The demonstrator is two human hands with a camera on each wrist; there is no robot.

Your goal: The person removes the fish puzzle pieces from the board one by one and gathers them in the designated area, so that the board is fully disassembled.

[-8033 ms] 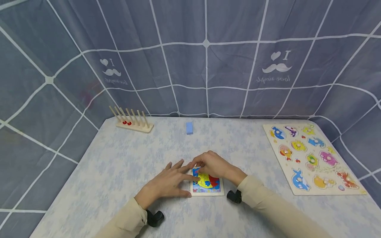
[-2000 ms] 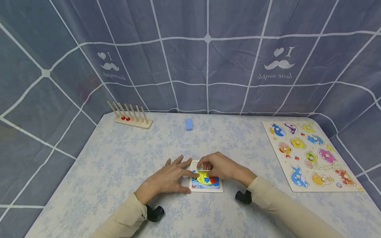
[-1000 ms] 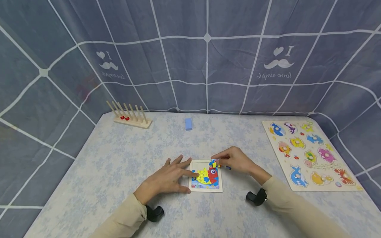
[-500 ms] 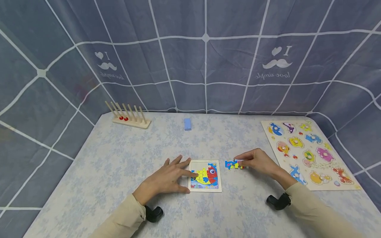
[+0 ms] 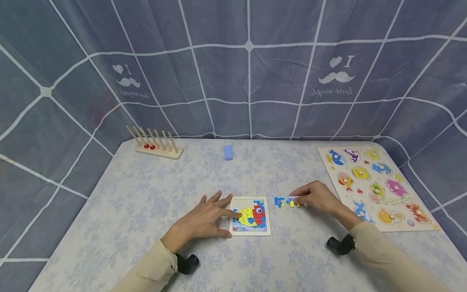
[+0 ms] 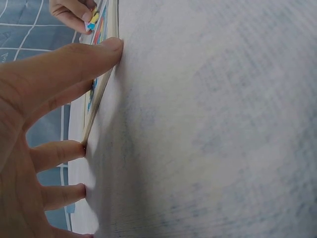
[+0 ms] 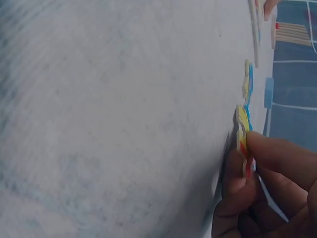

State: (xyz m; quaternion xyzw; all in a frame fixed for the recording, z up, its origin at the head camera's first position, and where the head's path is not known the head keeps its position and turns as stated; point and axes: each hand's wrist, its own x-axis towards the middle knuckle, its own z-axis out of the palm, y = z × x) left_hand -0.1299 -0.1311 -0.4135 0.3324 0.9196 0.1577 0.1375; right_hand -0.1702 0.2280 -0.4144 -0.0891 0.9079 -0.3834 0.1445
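A small square jigsaw tray (image 5: 251, 233) with a pale wooden rim lies on the table. Its yellow and red fish picture (image 5: 249, 217) fills the lower part, and a bare strip shows along the top. My left hand (image 5: 198, 223) spreads its fingers at the tray's left side; its index finger rests on the picture and its thumb (image 6: 106, 49) touches the rim. To the right of the tray, my right hand (image 5: 317, 198) pinches a blue and yellow jigsaw piece (image 5: 293, 201), partly hidden by its fingers. Another jigsaw piece (image 5: 279, 202) lies beside it, nearer the tray.
A large knob puzzle board (image 5: 359, 190) with sea animals lies at the right, close to my right hand. A blue block (image 5: 228, 153) sits at the back middle. At the back left stands a wooden peg rack (image 5: 160, 152) with red beads.
My right hand has lifted jigsaw pieces from the tray's top strip and carried them right. One piece now lies apart from the one it pinches. My left hand has stayed at the tray.
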